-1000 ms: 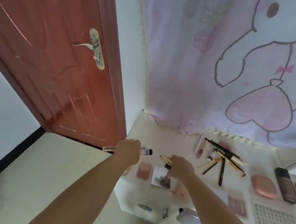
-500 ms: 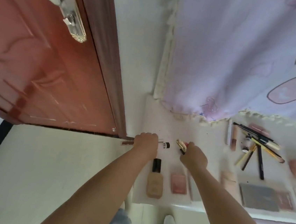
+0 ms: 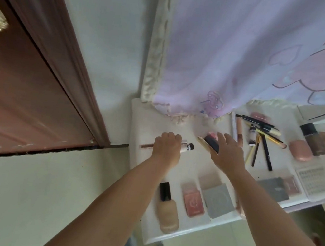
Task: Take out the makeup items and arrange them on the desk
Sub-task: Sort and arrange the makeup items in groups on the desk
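Observation:
My left hand [image 3: 166, 147] grips two slim tubes over the white desk [image 3: 143, 121]: a white tube with a black cap [image 3: 187, 146] pokes out to the right, and a rose-gold wand [image 3: 146, 146] to the left. My right hand [image 3: 227, 152] holds a bundle of small items: a gold stick, a dark case [image 3: 212, 144] and something pink. Its fingers are spread over them. A foundation bottle [image 3: 166, 207], a pink compact [image 3: 193, 201] and a grey palette [image 3: 218, 201] lie in a row near the desk's front edge.
Pencils, brushes and tubes [image 3: 260, 139] lie at the back right, with a pink case [image 3: 300, 150], a dark bottle [image 3: 312, 138] and more palettes [image 3: 277, 188] beyond. A lilac curtain [image 3: 234, 56] hangs over the desk's back. A brown door [image 3: 20, 92] stands at left.
The view has tilted down and closer to the desk. Both hands have stayed over the desk's left part with their items. My right hand's fingers have spread wider.

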Tool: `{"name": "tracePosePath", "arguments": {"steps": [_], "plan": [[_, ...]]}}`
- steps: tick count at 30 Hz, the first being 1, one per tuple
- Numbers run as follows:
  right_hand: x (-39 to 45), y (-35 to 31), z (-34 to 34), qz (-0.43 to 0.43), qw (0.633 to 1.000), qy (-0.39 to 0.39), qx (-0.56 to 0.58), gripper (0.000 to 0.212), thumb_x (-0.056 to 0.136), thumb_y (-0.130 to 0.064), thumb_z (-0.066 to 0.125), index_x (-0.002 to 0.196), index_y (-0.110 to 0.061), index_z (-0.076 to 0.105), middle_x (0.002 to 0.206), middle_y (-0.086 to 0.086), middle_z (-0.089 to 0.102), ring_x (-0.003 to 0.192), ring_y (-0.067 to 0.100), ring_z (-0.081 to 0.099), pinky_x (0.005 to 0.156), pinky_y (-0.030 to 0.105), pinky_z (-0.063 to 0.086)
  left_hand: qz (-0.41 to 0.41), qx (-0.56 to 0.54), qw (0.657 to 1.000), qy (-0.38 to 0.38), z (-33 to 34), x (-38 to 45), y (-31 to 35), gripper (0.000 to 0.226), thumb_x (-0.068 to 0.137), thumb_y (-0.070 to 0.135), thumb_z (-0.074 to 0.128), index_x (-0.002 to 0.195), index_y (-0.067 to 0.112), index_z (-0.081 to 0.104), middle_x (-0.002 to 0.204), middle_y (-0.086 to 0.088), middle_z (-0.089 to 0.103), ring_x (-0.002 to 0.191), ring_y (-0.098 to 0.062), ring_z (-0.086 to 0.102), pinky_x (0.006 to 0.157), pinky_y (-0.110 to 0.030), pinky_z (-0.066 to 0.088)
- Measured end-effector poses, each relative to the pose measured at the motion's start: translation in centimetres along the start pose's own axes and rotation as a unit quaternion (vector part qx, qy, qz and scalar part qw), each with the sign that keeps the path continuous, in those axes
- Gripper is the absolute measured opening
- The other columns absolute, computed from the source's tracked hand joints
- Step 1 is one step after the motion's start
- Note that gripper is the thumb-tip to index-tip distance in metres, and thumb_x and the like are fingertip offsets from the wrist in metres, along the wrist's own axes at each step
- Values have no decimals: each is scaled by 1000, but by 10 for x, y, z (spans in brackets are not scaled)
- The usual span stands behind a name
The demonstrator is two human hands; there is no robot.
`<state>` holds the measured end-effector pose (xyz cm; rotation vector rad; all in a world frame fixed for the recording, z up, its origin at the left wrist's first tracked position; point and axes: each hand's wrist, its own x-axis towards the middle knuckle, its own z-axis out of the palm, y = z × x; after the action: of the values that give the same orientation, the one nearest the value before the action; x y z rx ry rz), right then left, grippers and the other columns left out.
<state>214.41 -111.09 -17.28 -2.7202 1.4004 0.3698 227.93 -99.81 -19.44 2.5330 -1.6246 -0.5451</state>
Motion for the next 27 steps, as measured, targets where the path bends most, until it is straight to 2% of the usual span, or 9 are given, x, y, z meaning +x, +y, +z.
{"name": "tracePosePath", "arguments": {"steps": [3, 6, 11, 16, 18, 21, 24, 27], "plan": [[-9, 10, 2, 21, 1000, -15, 17, 54, 86, -16, 51, 136, -7, 32, 143, 16, 32, 131, 31, 31, 102, 42, 33, 11, 16, 1000, 12, 2, 12, 8, 32, 88, 14, 47, 118, 6, 40, 116, -12, 46, 106, -28, 45, 81, -34, 37], [-19, 16, 9, 20, 999, -34, 18, 56, 88, -20, 51, 138, -9, 28, 147, 15, 26, 134, 31, 27, 108, 42, 30, 33, 27, 999, 12, 5, 20, 17, 32, 89, 15, 45, 119, 5, 39, 118, -13, 44, 110, -28, 42, 83, -34, 37], [-35, 16, 22, 9, 999, -46, 23, 59, 88, -25, 52, 139, -12, 26, 148, 11, 24, 135, 28, 26, 110, 39, 26, 77, 22, 997, 7, 9, 17, 23, 38, 89, 19, 46, 122, 4, 36, 124, -13, 42, 116, -28, 39, 90, -33, 38], [-58, 7, 29, 10, 998, -18, 53, 52, 84, -12, 48, 133, -10, 32, 147, 13, 24, 136, 29, 21, 110, 41, 25, 83, 39, 996, 18, 7, -16, 6, 44, 88, 23, 46, 127, 6, 34, 129, -11, 39, 119, -27, 37, 92, -34, 37], [-69, 5, 31, -11, 998, -18, 61, 50, 85, -12, 45, 133, -9, 32, 149, 14, 20, 139, 28, 15, 111, 42, 21, 66, 36, 997, 18, 7, -39, -3, 48, 89, 24, 45, 132, 6, 33, 134, -12, 36, 123, -25, 35, 95, -34, 36], [-85, 1, 32, -57, 994, -19, 87, 47, 87, -16, 46, 133, -9, 35, 148, 12, 25, 138, 27, 18, 110, 40, 21, 22, 2, 999, 23, 10, -80, -14, 51, 90, 23, 43, 136, 6, 30, 139, -12, 33, 129, -24, 29, 101, -32, 30], [-101, -6, 33, -128, 982, 11, 136, 41, 86, -14, 50, 125, -3, 47, 135, 15, 46, 129, 28, 36, 106, 36, 27, -44, -46, 997, 33, 17, -121, -18, 48, 91, 22, 43, 135, 5, 33, 139, -14, 34, 129, -26, 29, 105, -30, 24], [-111, -19, 33, -194, 967, -8, 164, 37, 88, -17, 48, 122, -5, 52, 125, 11, 56, 120, 26, 46, 103, 34, 32, -127, -98, 986, 50, 27, -156, -12, 48, 91, 26, 46, 133, 6, 36, 135, -12, 38, 126, -24, 33, 101, -30, 30]]}}
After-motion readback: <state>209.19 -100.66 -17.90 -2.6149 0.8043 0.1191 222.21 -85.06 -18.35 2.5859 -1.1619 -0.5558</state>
